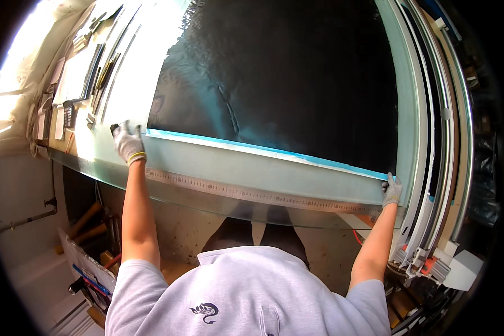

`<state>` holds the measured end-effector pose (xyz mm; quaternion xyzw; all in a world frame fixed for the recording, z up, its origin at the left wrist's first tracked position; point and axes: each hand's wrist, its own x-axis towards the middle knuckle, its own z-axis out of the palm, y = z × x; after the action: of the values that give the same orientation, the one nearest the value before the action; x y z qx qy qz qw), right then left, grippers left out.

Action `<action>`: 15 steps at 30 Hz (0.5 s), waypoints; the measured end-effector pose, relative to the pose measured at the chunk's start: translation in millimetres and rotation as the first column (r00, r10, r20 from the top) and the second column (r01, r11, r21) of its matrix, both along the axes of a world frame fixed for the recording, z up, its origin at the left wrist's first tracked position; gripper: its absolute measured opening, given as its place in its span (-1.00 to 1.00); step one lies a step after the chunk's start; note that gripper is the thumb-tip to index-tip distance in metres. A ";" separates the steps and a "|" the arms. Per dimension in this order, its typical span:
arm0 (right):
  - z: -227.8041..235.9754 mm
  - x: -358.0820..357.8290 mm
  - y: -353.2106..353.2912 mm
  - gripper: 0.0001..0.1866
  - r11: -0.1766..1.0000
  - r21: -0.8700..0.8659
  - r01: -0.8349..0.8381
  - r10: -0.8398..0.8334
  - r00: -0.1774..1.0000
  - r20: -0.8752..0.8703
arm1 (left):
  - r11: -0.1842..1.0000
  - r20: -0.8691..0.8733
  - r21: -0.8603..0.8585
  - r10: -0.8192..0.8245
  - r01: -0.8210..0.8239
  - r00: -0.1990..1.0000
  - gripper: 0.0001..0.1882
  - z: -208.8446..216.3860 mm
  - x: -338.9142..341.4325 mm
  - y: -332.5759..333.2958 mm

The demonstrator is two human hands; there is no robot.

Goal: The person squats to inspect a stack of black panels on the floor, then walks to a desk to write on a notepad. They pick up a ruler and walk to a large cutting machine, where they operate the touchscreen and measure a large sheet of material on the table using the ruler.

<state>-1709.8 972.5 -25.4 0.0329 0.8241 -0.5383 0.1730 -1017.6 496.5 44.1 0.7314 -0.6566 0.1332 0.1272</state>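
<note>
A large glossy black sheet of film (297, 73) lies on a pale glass table (274, 179), with a light-blue and white strip along its near edge. My left hand (129, 145), in a grey-white knit glove, is just left of the sheet's near-left corner. Its fingers are curled round a small black object (114, 129), too small to name. On the right, my gloved right hand (392, 189) pinches the sheet's near-right corner. A long steel ruler (246, 194) runs along the table's near edge, between my forearms.
A calculator (68, 115), papers and several dark strips lie at the table's left side. Metal rails (445, 123) run along the right side, ending near a white box (463, 270). Wooden-handled tools (89, 224) stand low at the left.
</note>
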 end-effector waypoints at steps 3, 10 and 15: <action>15.6 4.2 -18.5 -0.60 0.991 0.041 -0.131 0.129 0.991 0.037 | 0.935 0.179 -0.216 0.322 -0.283 0.930 -0.32 -25.8 70.1 -4.0; 15.6 5.4 -9.6 -0.66 0.987 0.058 -0.150 0.151 0.989 -0.004 | 0.993 -0.539 0.111 0.036 0.029 0.842 -0.46 22.8 -5.9 27.2; 12.9 17.3 -16.3 -0.73 0.969 -0.166 -0.185 0.191 0.981 0.020 | 0.766 -0.417 0.321 -0.413 0.557 0.809 -0.66 13.7 -206.5 198.3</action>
<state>-1692.5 956.1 -12.4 -0.0499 0.7735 -0.5845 0.2399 -1224.1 694.9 57.7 0.5545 -0.8078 -0.1736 0.0993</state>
